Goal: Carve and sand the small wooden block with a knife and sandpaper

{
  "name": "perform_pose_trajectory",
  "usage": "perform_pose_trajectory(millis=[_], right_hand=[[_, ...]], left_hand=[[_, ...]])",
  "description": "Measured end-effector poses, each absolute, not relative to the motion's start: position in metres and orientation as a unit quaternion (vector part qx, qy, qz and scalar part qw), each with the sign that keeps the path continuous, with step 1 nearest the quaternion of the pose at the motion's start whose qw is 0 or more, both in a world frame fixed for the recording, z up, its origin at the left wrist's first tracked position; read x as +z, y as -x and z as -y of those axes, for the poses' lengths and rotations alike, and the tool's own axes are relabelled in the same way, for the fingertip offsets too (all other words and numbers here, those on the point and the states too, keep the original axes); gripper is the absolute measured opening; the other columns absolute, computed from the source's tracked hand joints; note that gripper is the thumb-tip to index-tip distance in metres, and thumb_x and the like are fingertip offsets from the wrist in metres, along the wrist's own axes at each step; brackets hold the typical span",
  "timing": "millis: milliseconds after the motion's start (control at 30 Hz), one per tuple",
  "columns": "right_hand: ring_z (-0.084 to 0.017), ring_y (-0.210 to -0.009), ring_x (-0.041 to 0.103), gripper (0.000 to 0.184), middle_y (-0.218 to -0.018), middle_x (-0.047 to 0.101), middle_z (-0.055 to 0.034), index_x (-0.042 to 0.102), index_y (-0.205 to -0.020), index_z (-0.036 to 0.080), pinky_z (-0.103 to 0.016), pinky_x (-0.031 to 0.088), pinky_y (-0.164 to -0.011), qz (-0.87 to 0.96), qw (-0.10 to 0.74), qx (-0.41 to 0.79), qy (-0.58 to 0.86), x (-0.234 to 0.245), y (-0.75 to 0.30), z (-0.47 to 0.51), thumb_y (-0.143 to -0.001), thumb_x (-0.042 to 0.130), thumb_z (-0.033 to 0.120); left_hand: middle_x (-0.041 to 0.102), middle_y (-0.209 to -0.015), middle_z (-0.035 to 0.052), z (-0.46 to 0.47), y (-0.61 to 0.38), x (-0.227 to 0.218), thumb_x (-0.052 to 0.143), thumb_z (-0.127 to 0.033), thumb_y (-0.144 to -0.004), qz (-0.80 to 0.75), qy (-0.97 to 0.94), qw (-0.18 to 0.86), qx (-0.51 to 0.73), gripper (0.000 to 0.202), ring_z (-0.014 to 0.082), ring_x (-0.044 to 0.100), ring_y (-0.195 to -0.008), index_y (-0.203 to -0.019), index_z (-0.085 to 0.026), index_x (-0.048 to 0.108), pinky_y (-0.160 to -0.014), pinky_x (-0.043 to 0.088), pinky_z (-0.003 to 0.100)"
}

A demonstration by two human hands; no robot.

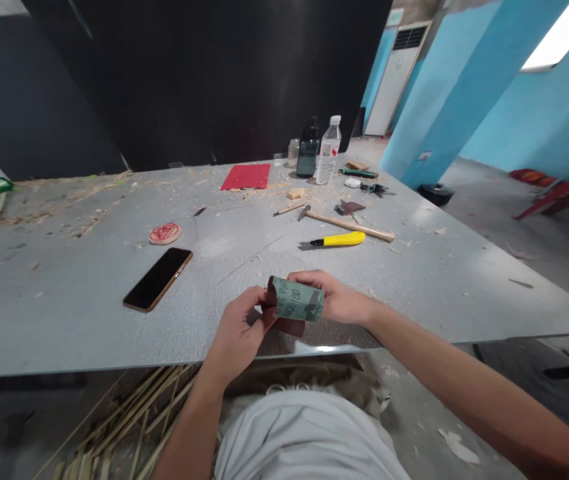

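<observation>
Both of your hands worked over the near edge of the table (pixel 89 343), a little right of its middle. Your left hand (pixel 238 330) gripped the left end of a curled piece of sandpaper (pixel 299 301) between thumb and fingers; your right hand (pixel 337 300) gripped its right end, with fingers passing behind it. The green backing faced up, and the brown grit side showed inside the curl and on a flap below. Printed in dark letters on the backing, "VE PA" and "NO" could be read; the figures after "NO" were not certain.

Containers stood at the far right of the table: a small jar (pixel 293 153), a dark bottle (pixel 307 157) and a clear bottle (pixel 328 157), in that order from left to right. The clear bottle was upright and capped, its label bearing a red mark with print too small to read. The contents of all three could not be told. A black bin (pixel 435 194) stood on the floor beyond the table's right side, its inside not visible.

Far beyond your hands lay a yellow-handled knife (pixel 343 239), then a hammer (pixel 351 224), its head to the left. Left of your hands lay a phone (pixel 158 280), screen dark, and just beyond it a disc (pixel 165 233) with red markings. A red sheet (pixel 247 177) lay farther off, near scattered shavings.
</observation>
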State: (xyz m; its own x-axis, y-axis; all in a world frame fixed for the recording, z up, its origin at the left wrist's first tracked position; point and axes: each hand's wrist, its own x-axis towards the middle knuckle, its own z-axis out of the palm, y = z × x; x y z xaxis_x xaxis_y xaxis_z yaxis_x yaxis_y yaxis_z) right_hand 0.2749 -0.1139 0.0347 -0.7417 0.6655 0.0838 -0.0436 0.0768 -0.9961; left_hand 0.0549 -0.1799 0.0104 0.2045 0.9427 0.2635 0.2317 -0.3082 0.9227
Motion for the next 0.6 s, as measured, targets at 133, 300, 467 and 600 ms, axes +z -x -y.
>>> perform_pose_trajectory(millis=[133,300,467,600], right_hand=[[-0.013,-0.065,0.062,0.031,-0.075,0.067,0.0006,0.061,-0.08,0.018,-0.023,0.049,-0.058,0.648,0.288,0.675,0.204,0.0305,-0.2749,0.1146,-0.086,0.083,0.04],[-0.012,-0.063,0.064,0.025,-0.079,0.072,-0.0003,0.073,-0.094,0.017,-0.022,0.051,-0.058,0.617,0.333,0.678,0.22,0.025,-0.2739,0.1164,-0.082,0.087,0.034],[-0.012,-0.062,0.065,0.024,-0.076,0.074,-0.0007,0.074,-0.083,0.019,-0.022,0.051,-0.058,0.561,0.405,0.678,0.249,0.0251,-0.2723,0.1141,-0.074,0.093,0.031],[-0.013,-0.067,0.067,0.022,-0.081,0.076,-0.0013,0.075,-0.088,0.02,-0.023,0.052,-0.062,0.571,0.398,0.673,0.251,0.0282,-0.2713,0.115,-0.075,0.091,0.027]], left_hand=[[0.067,-0.091,-0.0009,0.1809,-0.0558,0.0118,0.064,-0.032,-0.1,-0.467,-0.667,0.378,0.44,0.011,0.0162,0.059,-0.089,-0.096,-0.022,0.066,-0.083,0.045,0.028],[0.067,-0.094,-0.0001,0.1807,-0.057,0.0102,0.062,-0.039,-0.102,-0.484,-0.661,0.364,0.442,0.016,0.0166,0.06,-0.09,-0.102,-0.023,0.065,-0.084,0.047,0.03],[0.067,-0.098,0.0008,0.1813,-0.0571,0.0085,0.061,-0.041,-0.103,-0.501,-0.662,0.341,0.441,0.019,0.017,0.062,-0.093,-0.113,-0.025,0.063,-0.085,0.048,0.03],[0.069,-0.096,0.0005,0.1806,-0.0571,0.0109,0.056,-0.032,-0.104,-0.48,-0.679,0.349,0.432,0.013,0.0164,0.061,-0.092,-0.105,-0.024,0.066,-0.086,0.046,0.029]])
